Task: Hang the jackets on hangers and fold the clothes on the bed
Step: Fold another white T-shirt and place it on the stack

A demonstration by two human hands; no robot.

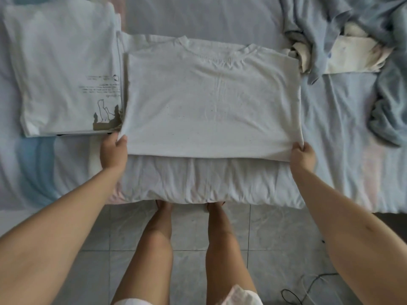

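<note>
A white T-shirt [211,102] lies across the middle of the bed [343,128], sleeves tucked in and collar at the far side. Its near part hangs over the bed's front edge. My left hand [114,150] pinches the shirt's left edge where the fabric doubles over. My right hand [302,157] pinches the right edge at the same height. The held fold lies over the lower layer of the shirt.
A folded white T-shirt with a cat print [63,71] lies at the left, touching the shirt I hold. A crumpled heap of blue-grey and cream clothes [343,40] sits at the back right. Tiled floor [264,227], my legs and a dark cable [295,293] are below.
</note>
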